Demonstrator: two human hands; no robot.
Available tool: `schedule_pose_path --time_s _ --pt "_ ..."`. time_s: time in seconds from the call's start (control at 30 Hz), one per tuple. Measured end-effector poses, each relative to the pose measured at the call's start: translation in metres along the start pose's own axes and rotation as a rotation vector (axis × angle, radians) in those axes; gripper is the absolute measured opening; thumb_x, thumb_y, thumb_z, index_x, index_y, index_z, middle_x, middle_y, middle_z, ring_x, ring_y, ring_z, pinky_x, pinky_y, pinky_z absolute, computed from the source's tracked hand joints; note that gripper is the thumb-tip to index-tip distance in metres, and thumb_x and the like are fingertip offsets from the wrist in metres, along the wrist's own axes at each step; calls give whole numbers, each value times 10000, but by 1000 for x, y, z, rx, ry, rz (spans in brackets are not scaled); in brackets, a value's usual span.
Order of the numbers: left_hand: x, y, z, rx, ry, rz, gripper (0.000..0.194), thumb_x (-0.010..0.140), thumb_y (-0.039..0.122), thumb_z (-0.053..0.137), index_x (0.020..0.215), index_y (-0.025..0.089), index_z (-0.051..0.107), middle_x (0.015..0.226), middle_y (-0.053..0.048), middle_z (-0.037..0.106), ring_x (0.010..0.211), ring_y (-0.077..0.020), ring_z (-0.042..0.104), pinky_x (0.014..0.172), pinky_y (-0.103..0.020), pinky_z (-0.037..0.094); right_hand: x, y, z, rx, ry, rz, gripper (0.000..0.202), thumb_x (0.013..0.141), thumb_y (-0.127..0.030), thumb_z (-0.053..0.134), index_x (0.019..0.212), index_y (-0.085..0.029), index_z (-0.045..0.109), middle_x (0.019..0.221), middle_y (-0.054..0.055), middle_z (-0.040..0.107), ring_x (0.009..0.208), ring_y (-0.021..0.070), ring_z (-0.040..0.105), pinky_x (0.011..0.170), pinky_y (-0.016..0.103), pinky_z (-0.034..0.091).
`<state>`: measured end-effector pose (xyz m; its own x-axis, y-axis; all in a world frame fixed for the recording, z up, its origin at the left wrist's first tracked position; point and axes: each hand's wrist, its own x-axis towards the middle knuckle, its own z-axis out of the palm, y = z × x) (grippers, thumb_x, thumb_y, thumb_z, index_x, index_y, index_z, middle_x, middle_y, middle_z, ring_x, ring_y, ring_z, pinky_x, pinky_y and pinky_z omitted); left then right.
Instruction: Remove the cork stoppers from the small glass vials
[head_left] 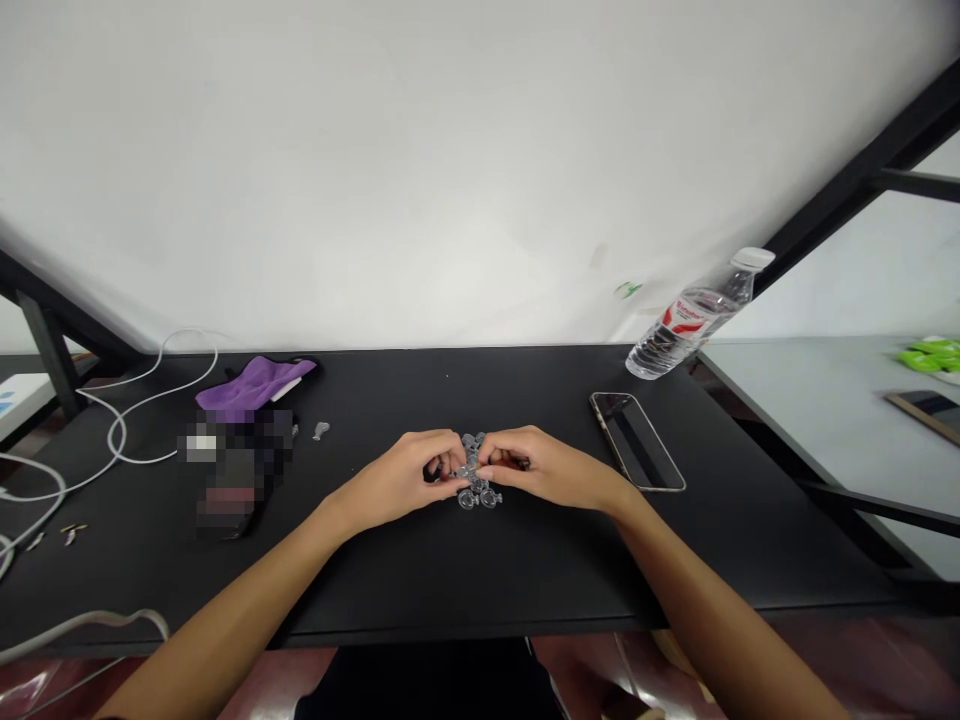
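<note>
A cluster of small clear plastic pieces [469,499] lies at the middle of the black table, between my two hands. My left hand [424,472] pinches the cluster from the left, thumb and fingertips pressed together on it. From the right, my right hand [529,464] grips it too, with its thumb beside the left fingertips. Several round, tabbed pieces show above and below the fingers. How the pieces join under my fingertips is hidden. A similar loose clear piece [321,430] rests farther left on the table.
A phone [642,442] and a tilted water bottle [688,318] are at the right. A purple cloth [253,386], a partly pixelated dark object [244,470] and white cables [120,440] occupy the left. The table's front edge [450,632] runs below my hands; a white wall [450,200] stands behind.
</note>
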<state>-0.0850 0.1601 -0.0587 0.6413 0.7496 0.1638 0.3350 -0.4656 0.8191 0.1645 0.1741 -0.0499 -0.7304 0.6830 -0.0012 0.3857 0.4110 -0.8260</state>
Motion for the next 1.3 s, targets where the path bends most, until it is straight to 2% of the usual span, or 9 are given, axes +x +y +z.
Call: schedule_pose_path --time_s 0.23,0.37,0.47,0.53,0.83,0.93,1.0,1.1,1.3 --pt "1 6 -4 -1 -21 15 84 906 179 660 880 198 582 810 23 542 712 -117 476 676 -247 412 0 -2 0 -41 11 -48 320 1061 -391 486 815 -196 549 703 -39 488 639 123 409 631 262 333" --pt "-1 -5 -21 47 -51 -66 91 894 200 670 898 200 579 816 19 568 719 -125 489 673 -252 418 -11 3 -20 -32 22 57 297 1049 -411 494 854 -199 568 708 -27 547 632 130 455 619 260 357" --pt "-4 -17 -37 129 -149 -150 111 886 264 708 915 204 620 825 11 596 735 -138 515 670 -256 431 -24 12 -38 -70 -71 159 276 1029 -414 516 914 -193 634 736 -3 615 638 139 495 609 264 368" --pt "-6 -24 -43 172 -202 -200 134 877 303 735 920 208 650 826 7 610 755 -146 536 668 -254 437 -30 17 -46 -121 -122 224 252 997 -407 558 925 -192 667 711 -10 580 620 135 466 583 259 348" --pt "-2 -29 -38 81 -217 -252 254 828 346 798 999 186 700 769 9 617 707 -145 561 642 -253 446 -36 20 -52 -175 -145 353 231 924 -417 635 874 -194 668 675 -20 549 586 127 430 556 262 331" --pt "-3 -24 -38 116 -135 -161 459 774 414 856 1145 215 673 984 -37 661 872 -186 600 767 -302 499 -38 26 -53 -175 -106 333 228 922 -420 632 877 -200 672 654 -23 540 575 132 432 550 266 325" --pt "-4 -19 -34 150 -61 -91 621 765 454 865 1298 263 610 1250 -79 625 1115 -235 590 962 -376 498 -38 30 -53 -185 -85 326 219 915 -409 634 879 -198 681 652 -17 544 574 136 439 541 266 319" --pt "-3 -12 -15 207 -9 -19 781 787 498 841 1462 326 491 1555 -95 435 1429 -299 420 1193 -479 357 -36 34 -51 -184 -73 323 257 902 -438 650 878 -187 704 644 -9 546 565 137 440 526 263 307" --pt "5 -12 24 446 -95 149 860 848 560 763 1581 326 381 1696 -89 267 1551 -346 268 1243 -526 291 -35 35 -52 -130 -47 321 389 928 -554 606 878 -181 705 621 -17 532 567 140 423 534 263 303"
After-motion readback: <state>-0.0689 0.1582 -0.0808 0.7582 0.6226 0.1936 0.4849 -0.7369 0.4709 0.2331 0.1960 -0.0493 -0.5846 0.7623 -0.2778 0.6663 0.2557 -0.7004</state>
